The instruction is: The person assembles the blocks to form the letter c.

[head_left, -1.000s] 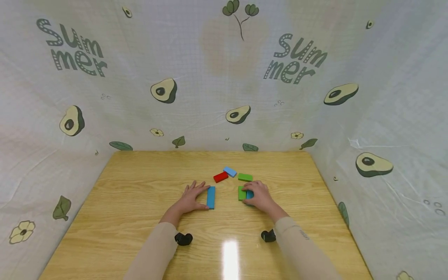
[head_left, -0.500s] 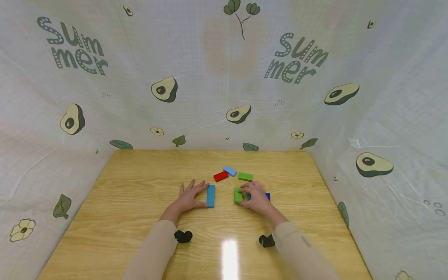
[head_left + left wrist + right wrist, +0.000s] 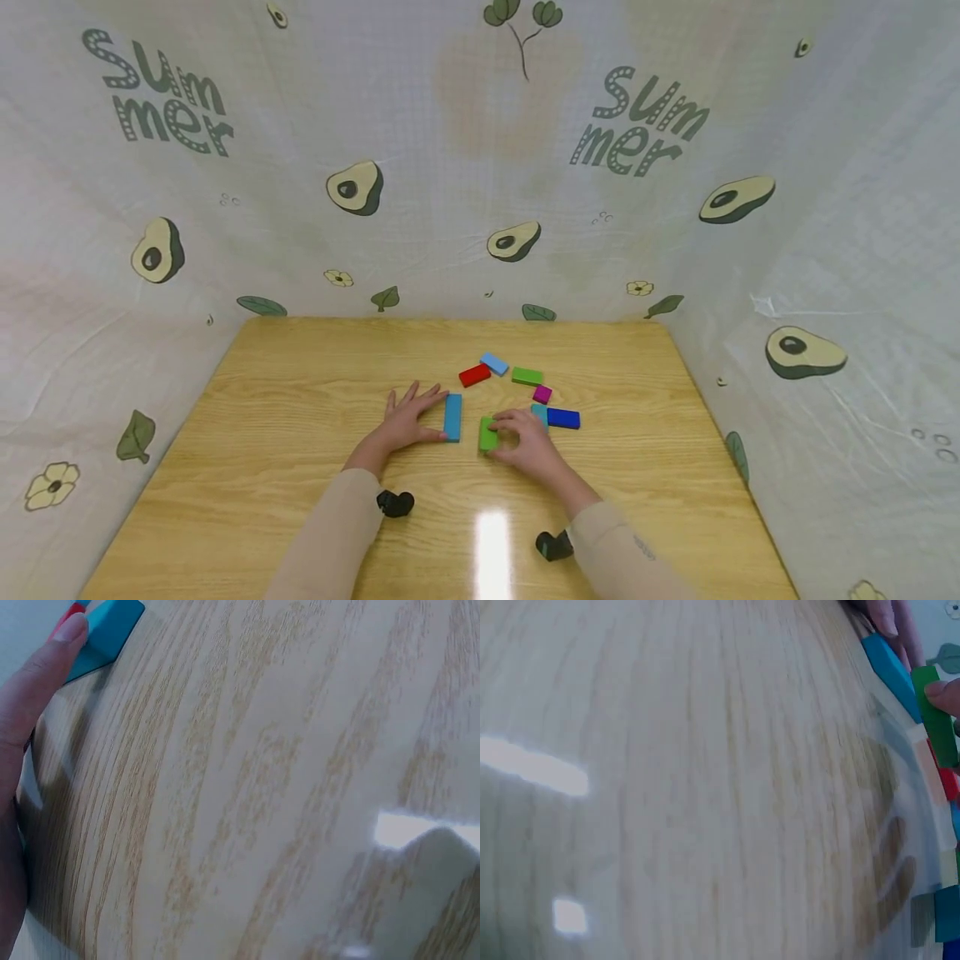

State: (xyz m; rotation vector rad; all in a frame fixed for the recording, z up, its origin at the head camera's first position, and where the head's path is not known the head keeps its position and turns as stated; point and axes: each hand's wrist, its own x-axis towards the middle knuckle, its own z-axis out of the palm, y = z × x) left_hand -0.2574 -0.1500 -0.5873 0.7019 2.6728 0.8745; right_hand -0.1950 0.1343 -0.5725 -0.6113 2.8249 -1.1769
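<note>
My left hand [image 3: 401, 422] lies on the table with its fingers spread. Its index finger and thumb touch a long blue block [image 3: 453, 418] near the two ends. In the left wrist view, the thumb tip meets that block [image 3: 112, 634]. Between thumb and fingers, my right hand [image 3: 528, 446] pinches a green block [image 3: 487, 435] by its ends, a short gap to the right of the long blue block. The right wrist view shows the thumb on the green block [image 3: 934, 720], which looks raised off the table.
Behind the hands lie a red block [image 3: 475, 375], a light blue block [image 3: 494, 363] and another green block [image 3: 527, 376]. Right of them are a small magenta block [image 3: 542, 394], a teal block [image 3: 540, 414] and a dark blue block [image 3: 564, 418]. A printed cloth [image 3: 420, 250] surrounds the table.
My right hand has carried the green block left and nearer to me, away from the teal block. The magenta and dark blue blocks are now uncovered. My left hand stays beside the long blue block.
</note>
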